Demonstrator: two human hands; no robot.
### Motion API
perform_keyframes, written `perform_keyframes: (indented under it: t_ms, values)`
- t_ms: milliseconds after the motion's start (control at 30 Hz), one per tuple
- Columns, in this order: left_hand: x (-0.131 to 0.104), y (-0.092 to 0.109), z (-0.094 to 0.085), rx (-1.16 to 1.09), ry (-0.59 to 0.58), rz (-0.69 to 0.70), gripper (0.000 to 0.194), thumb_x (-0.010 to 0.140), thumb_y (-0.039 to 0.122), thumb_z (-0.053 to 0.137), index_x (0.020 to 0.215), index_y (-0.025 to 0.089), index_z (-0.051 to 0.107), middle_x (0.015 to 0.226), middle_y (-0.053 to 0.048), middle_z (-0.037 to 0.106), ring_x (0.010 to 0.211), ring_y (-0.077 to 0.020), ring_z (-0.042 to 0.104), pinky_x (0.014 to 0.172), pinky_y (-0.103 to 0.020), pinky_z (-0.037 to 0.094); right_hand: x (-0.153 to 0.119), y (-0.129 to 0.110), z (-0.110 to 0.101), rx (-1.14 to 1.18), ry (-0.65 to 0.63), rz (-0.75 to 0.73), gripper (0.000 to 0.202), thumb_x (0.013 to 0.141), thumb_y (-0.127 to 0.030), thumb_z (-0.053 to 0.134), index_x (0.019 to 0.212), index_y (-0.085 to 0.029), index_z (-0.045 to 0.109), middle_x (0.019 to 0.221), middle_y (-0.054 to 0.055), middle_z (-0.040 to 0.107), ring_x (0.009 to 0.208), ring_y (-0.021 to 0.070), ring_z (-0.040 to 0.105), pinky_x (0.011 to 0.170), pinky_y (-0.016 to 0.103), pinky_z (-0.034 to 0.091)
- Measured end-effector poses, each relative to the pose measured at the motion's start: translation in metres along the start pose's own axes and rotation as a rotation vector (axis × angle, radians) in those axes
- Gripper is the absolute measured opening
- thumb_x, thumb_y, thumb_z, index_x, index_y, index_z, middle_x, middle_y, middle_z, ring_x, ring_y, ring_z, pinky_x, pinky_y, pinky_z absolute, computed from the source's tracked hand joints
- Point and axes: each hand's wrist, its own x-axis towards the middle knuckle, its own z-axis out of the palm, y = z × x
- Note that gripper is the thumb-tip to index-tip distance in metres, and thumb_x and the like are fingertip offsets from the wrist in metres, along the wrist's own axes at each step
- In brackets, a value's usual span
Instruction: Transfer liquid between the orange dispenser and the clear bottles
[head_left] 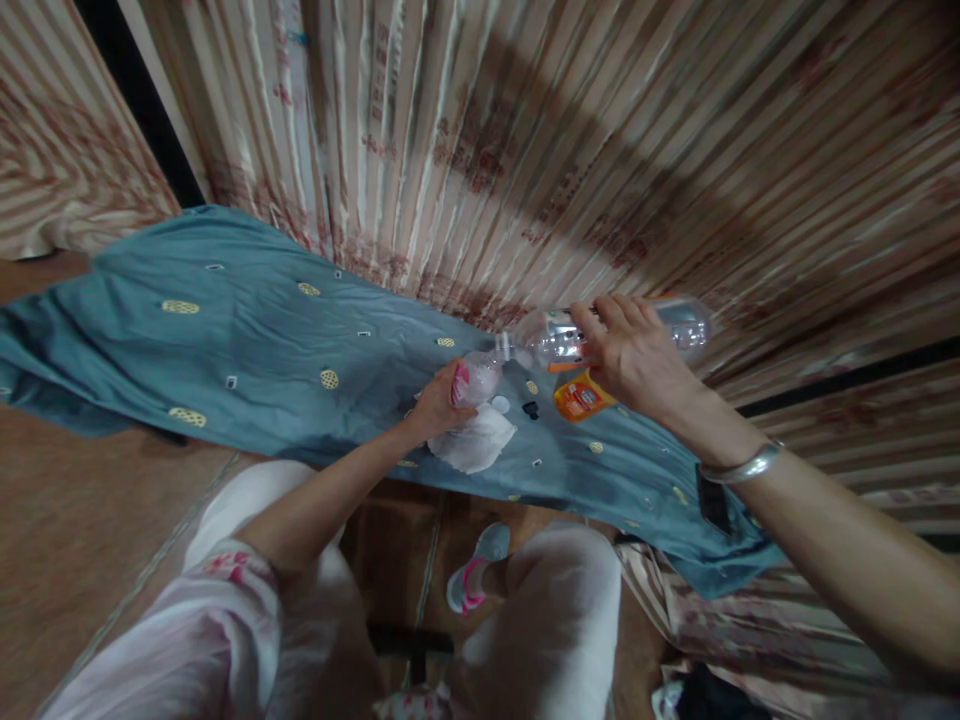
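Note:
My right hand (pixel 630 345) is wrapped around a large clear plastic bottle (pixel 551 338) with an orange-edged label. The bottle lies tilted nearly level, its neck pointing left. In my left hand (pixel 439 402) is a smaller clear bottle (pixel 481 376) with a pink label, leaning so that its mouth meets the large bottle's neck. Whether liquid runs between them I cannot tell. Beneath my left hand a white cloth or paper piece (pixel 474 442) rests on the table, with a round white cap (pixel 500 404) by it. An orange bottle (pixel 581 397) lies below my right hand.
A small black piece (pixel 531 410) sits left of the orange bottle. The narrow table wears a blue-green cloth (pixel 262 350) with pineapple prints. A dark phone-like object (pixel 714 502) lies near its right end. Striped curtains (pixel 450 150) hang close behind.

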Motion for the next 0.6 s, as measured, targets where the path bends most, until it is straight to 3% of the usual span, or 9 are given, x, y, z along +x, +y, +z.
perform_keyframes:
  t_ms: [133, 367, 600]
  values:
    - [0.001, 0.003, -0.001, 0.055, -0.015, -0.006, 0.091, 0.056, 0.027, 0.088, 0.140, 0.021, 0.054, 0.139, -0.016, 0.066, 0.131, -0.0386, 0.062, 0.117, -0.058, 0.047, -0.008, -0.004, 0.008, 0.043, -0.025, 0.048, 0.048, 0.091, -0.017, 0.050, 0.138, -0.007, 0.054, 0.118, 0.021, 0.063, 0.110, 0.0357, 0.055, 0.097, 0.046, 0.045]
    - [0.001, 0.007, -0.001, 0.112, -0.027, 0.018, 0.089, 0.060, 0.022, 0.089, 0.141, 0.019, 0.052, 0.140, -0.014, 0.066, 0.129, -0.0338, 0.064, 0.115, -0.053, 0.050, -0.026, -0.004, 0.032, 0.232, -0.033, 0.109, 0.072, 0.075, -0.018, 0.067, 0.145, -0.009, 0.048, 0.127, 0.022, 0.062, 0.114, 0.0382, 0.058, 0.099, 0.047, 0.046]
    - [0.001, 0.006, -0.001, 0.160, -0.040, 0.013, 0.091, 0.060, 0.023, 0.089, 0.142, 0.018, 0.051, 0.139, -0.016, 0.066, 0.130, -0.0357, 0.064, 0.115, -0.055, 0.051, -0.035, -0.004, 0.040, 0.303, -0.028, 0.158, 0.078, 0.075, -0.021, 0.070, 0.147, -0.009, 0.046, 0.132, 0.023, 0.062, 0.120, 0.0412, 0.058, 0.100, 0.051, 0.048]
